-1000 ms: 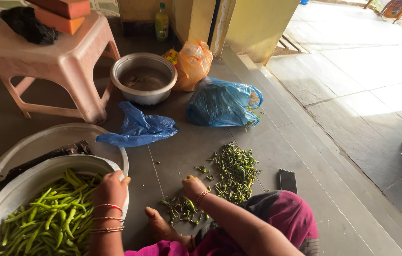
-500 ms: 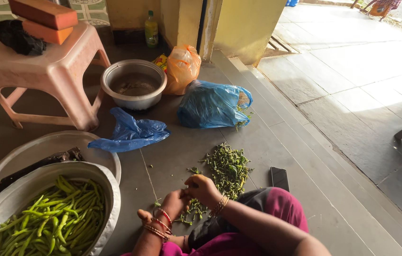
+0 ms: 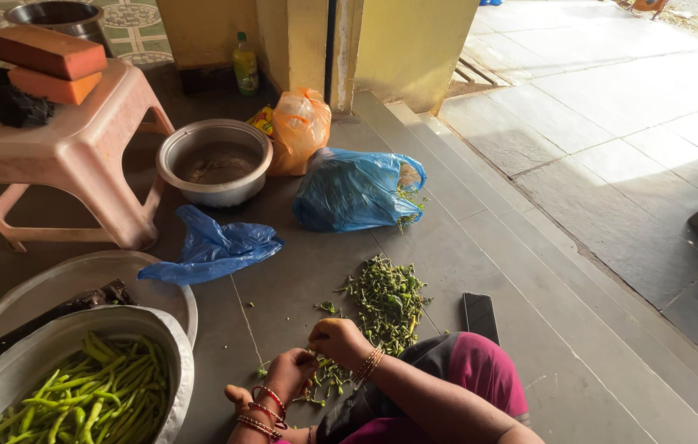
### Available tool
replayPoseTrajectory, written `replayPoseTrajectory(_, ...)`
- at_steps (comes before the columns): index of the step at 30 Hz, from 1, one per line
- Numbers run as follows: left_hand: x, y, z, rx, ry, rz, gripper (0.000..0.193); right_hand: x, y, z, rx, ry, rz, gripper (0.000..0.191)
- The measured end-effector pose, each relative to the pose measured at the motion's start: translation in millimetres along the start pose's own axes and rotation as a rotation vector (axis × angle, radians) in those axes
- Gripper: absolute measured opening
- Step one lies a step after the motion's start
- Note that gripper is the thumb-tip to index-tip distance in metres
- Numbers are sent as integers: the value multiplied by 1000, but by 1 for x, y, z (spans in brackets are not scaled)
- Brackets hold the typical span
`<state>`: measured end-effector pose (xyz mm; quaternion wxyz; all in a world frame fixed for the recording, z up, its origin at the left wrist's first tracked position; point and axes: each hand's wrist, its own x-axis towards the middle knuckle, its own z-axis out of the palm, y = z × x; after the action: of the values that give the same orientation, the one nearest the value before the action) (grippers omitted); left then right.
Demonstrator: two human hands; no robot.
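My left hand (image 3: 290,367) and my right hand (image 3: 337,340) meet low in the head view, fingers pinched together on a small green bean piece between them. Just below them lies a small scatter of green trimmings (image 3: 326,380) on the floor. A bigger heap of green stems and tips (image 3: 386,300) sits just beyond my right hand. At the lower left a wide metal bowl (image 3: 170,345) holds several long green beans (image 3: 82,403). My foot shows under the left wrist.
A black phone (image 3: 480,316) lies right of the heap. Further off are a crumpled blue bag (image 3: 211,251), a full blue bag (image 3: 355,191), an orange bag (image 3: 300,130), a steel bowl (image 3: 214,161), a pink plastic stool (image 3: 69,148) with bricks, and a step edge at right.
My left hand left the bowl of beans and came across to meet my right hand over the small trimmings. The camera has tilted slightly.
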<state>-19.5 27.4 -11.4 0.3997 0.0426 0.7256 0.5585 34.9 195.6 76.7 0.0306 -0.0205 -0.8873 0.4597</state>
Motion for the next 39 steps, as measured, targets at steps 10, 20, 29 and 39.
replayPoseTrajectory(10,-24,28,-9,-27,106,280,13,-1,-5,-30,636,5,276,13)
replayPoseTrajectory(20,-73,82,-25,-476,-40,76,28,7,14,-64,583,163,306,14)
replayPoseTrajectory(29,-109,102,-112,-1150,632,487,43,17,46,-54,-271,155,-102,16)
replayPoseTrajectory(39,-67,66,-80,-649,552,367,24,1,75,65,-892,-535,131,24)
